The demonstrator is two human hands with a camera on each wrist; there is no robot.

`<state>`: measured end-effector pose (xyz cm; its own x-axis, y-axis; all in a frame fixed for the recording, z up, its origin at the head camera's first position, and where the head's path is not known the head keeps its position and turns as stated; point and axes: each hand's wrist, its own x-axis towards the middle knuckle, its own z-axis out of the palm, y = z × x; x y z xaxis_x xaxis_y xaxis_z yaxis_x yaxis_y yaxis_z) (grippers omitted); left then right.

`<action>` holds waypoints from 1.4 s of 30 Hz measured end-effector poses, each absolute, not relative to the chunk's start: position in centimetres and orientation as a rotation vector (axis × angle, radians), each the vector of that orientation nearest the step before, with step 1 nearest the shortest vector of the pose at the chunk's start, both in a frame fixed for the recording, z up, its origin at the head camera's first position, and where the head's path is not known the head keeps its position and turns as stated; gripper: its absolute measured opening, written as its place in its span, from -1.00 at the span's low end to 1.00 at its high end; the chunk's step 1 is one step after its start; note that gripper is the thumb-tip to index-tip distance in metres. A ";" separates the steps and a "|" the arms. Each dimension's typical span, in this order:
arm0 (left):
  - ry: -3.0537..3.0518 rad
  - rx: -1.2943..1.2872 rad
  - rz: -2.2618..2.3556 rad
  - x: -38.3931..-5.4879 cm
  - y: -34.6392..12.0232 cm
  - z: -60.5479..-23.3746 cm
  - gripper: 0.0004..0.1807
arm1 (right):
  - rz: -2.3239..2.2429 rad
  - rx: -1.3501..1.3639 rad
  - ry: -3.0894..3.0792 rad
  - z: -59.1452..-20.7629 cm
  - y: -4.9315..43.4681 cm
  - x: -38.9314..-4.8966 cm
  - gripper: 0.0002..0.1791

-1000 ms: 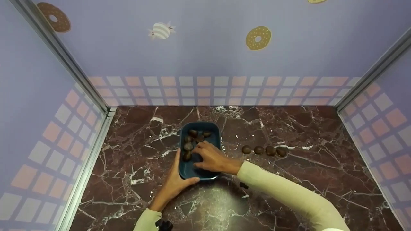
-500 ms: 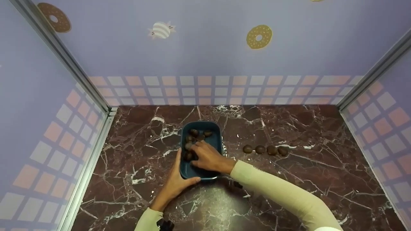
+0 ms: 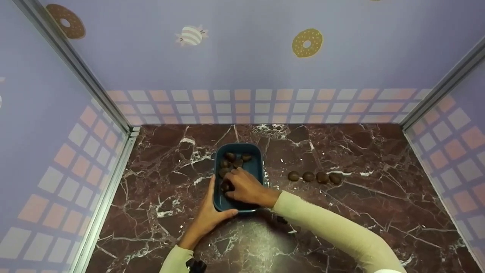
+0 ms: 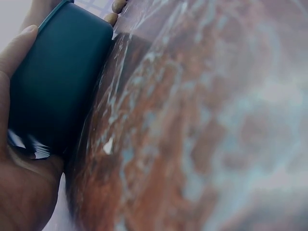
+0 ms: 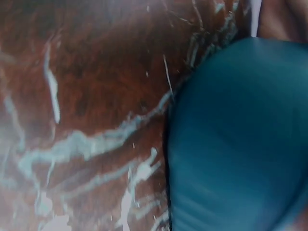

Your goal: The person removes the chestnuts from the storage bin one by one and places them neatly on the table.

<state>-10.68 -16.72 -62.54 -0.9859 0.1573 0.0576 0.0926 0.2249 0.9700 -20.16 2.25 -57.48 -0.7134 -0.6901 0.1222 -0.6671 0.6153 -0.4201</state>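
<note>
A teal rectangular dish (image 3: 257,167) with rounded corners stands on the marble-patterned surface, several brown chestnuts (image 3: 230,156) lying in its far and left parts. My left hand (image 3: 207,216) grips the dish at its near left corner, thumb along the near side and fingers along the left wall. In the left wrist view, the thumb (image 4: 19,48) lies against the teal outer wall. Inside the dish, my right hand (image 3: 246,186) has curled fingers and thumb around a dark chestnut (image 3: 226,185) by the left wall. The right wrist view shows mostly the dish's outer wall (image 5: 236,139).
To the right of the dish, several more chestnuts (image 3: 308,176) form a short row on the marble surface (image 3: 363,212). A patterned back wall (image 3: 242,106) and side walls with metal edge rails bound the surface.
My right hand has shifted slightly left inside the dish, its fingers now reaching the chestnut by the left wall. The left hand keeps its hold on the dish. The row of chestnuts is unchanged.
</note>
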 end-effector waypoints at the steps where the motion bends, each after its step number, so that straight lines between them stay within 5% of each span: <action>1: 2.400 0.254 1.922 -10.7 -16.7 -62.5 0.52 | -0.715 -1.163 2.775 -57.1 2.6 -20.2 -0.63; 21: 2.425 0.237 1.922 -10.7 -16.6 -62.6 0.54 | -0.915 -1.169 2.848 -54.3 10.2 -18.4 -0.57; 42: 2.474 0.154 1.846 -10.5 -16.4 -62.3 0.55 | -1.013 -1.071 2.884 -55.4 17.1 -16.8 -0.54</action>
<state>-10.50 -16.41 -62.31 -0.9938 0.1098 0.0188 0.0493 0.2823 0.9581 -16.84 17.06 -55.39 -0.7771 -0.5573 0.2925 -0.6178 0.5866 -0.5236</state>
